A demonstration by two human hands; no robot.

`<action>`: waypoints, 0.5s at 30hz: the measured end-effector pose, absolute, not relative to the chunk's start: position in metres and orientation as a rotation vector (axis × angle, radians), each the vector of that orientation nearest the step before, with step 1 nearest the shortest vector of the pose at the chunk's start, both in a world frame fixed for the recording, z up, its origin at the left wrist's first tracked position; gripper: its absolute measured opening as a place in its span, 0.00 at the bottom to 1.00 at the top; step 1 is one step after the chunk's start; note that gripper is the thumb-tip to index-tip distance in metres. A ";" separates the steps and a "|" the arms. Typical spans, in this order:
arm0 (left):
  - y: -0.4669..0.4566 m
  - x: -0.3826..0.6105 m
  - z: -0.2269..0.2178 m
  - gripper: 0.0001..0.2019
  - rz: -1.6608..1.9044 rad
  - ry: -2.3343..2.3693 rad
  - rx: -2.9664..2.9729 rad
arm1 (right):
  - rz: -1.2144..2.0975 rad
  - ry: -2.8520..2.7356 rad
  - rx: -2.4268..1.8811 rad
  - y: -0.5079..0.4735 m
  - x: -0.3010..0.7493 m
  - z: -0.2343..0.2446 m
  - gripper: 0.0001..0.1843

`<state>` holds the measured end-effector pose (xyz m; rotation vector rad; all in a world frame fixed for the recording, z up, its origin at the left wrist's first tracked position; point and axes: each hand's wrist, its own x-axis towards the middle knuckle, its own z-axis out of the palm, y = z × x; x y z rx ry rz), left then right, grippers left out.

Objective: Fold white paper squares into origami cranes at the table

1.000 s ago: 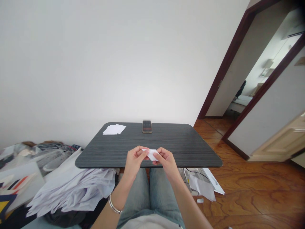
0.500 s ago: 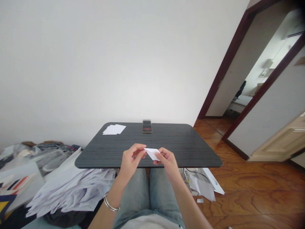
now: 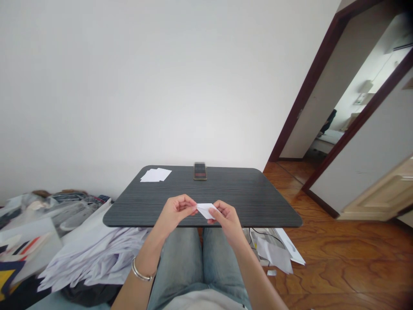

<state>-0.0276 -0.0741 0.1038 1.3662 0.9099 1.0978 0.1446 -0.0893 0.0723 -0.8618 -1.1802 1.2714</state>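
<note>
A small piece of folded white paper (image 3: pixel 205 209) is held between my two hands, just above the near edge of the dark table (image 3: pixel 219 189). My left hand (image 3: pixel 179 209) pinches its left tip between thumb and fingers. At the other end, my right hand (image 3: pixel 225 215) grips the paper, with the thumb flat on top and the fingers underneath. Several white paper sheets (image 3: pixel 156 175) lie overlapping at the table's far left.
A phone (image 3: pixel 200 171) leans upright at the table's back edge, by the white wall (image 3: pixel 206 86). Heaped white cloth (image 3: pixel 97 258) and bags lie at the left. Papers (image 3: pixel 274 254) and a cable are on the floor at the right, below the table.
My left wrist and forearm have swung lower and to the left, while its fingers still pinch the paper's tip. The right hand has hardly moved.
</note>
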 end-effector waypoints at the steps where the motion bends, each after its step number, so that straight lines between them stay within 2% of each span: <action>1: -0.074 -0.028 0.104 0.07 1.086 0.913 1.360 | 1.264 -1.186 -0.865 -0.089 0.145 0.072 0.16; 15: -0.074 -0.029 0.106 0.08 1.061 0.943 1.296 | 1.240 -1.228 -0.850 -0.087 0.144 0.064 0.16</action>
